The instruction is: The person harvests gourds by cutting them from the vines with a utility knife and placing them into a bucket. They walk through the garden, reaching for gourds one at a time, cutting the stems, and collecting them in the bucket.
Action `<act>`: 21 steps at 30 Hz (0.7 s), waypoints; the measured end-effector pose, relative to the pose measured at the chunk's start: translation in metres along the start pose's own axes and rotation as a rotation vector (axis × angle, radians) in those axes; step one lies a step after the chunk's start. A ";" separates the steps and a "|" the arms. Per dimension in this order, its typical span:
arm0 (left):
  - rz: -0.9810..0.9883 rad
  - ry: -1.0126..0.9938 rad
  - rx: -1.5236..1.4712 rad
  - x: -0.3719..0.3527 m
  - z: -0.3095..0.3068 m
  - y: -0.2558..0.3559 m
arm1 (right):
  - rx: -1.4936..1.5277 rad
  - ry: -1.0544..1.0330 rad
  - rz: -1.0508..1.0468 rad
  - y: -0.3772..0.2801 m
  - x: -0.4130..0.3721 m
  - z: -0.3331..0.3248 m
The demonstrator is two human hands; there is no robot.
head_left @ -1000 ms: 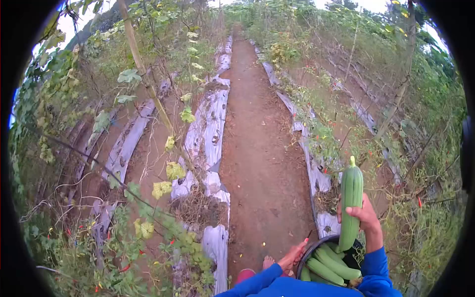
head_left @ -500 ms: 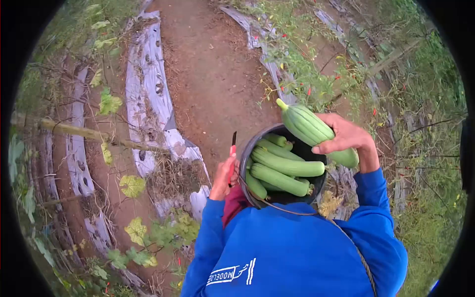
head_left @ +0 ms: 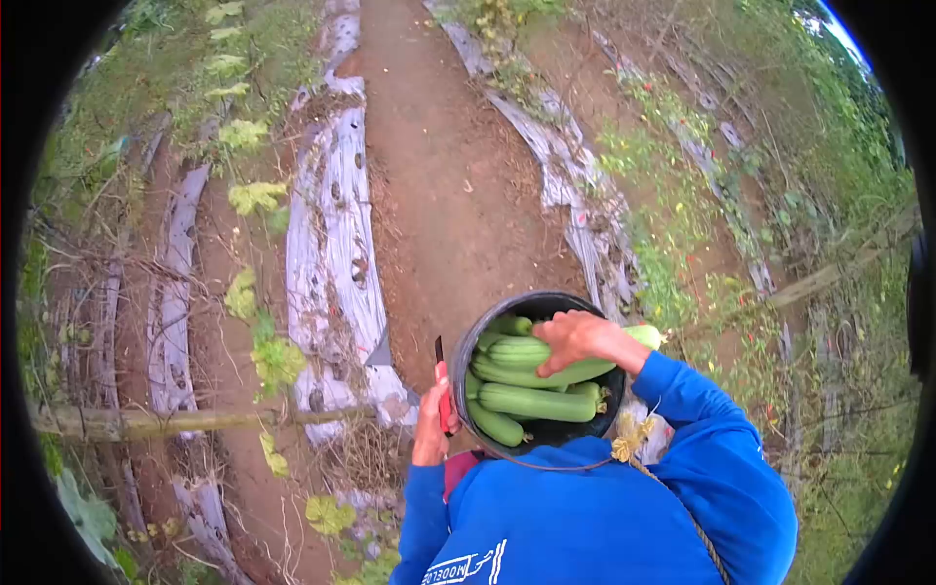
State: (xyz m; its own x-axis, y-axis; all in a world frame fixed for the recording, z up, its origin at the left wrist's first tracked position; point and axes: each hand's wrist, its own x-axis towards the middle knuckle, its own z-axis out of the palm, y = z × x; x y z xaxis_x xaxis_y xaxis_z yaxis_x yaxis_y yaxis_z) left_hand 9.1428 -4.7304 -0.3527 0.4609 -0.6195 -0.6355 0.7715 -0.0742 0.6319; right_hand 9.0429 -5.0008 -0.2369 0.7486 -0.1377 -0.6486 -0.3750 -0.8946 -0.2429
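In my left hand (head_left: 429,426) is a red-handled utility knife (head_left: 445,398), its dark blade pointing up, beside the left rim of the black bucket (head_left: 462,382). My right hand (head_left: 582,339) reaches over the bucket from the right, fingers and thumb spread across a green sponge gourd (head_left: 643,336) whose pale end sticks out past the wrist at the right rim. The palm and part of that gourd are hidden. Several more sponge gourds (head_left: 538,402) lie heaped inside the bucket, which sits against the front of my blue sweatshirt.
A dirt path (head_left: 453,185) runs ahead between rows of torn grey plastic mulch (head_left: 336,234). A wooden pole (head_left: 185,421) crosses on the left, another (head_left: 829,275) on the right. Leafy vines and plants with red fruits grow alongside. A rope (head_left: 687,517) runs over my right side.
My right hand has lowered the sponge gourd from above the right rim into the bucket, onto the others. My left hand keeps the knife. The view has shifted along the path.
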 end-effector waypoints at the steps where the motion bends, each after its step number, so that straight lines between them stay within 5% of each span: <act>1: -0.010 0.022 0.020 0.024 0.001 0.007 | 0.020 -0.047 -0.004 0.001 0.030 -0.017; 4: 0.041 0.038 -0.040 0.094 0.011 0.046 | -0.106 -0.079 -0.028 0.030 0.128 -0.056; 6: 0.047 0.051 -0.097 0.137 0.024 0.086 | -0.159 0.102 -0.089 0.059 0.175 -0.079; 14: 0.104 0.053 -0.145 0.279 0.082 0.228 | -0.261 0.368 -0.187 0.129 0.277 -0.267; 21: 0.033 -0.054 -0.085 0.455 0.110 0.348 | 0.163 0.443 -0.118 0.205 0.350 -0.443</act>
State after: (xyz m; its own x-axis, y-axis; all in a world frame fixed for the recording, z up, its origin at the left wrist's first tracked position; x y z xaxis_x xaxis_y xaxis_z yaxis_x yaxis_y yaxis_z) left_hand 9.5725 -5.1244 -0.3736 0.4639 -0.6622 -0.5884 0.7917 0.0119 0.6108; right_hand 9.4703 -5.4206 -0.1944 0.9387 -0.2391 -0.2486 -0.3279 -0.8419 -0.4286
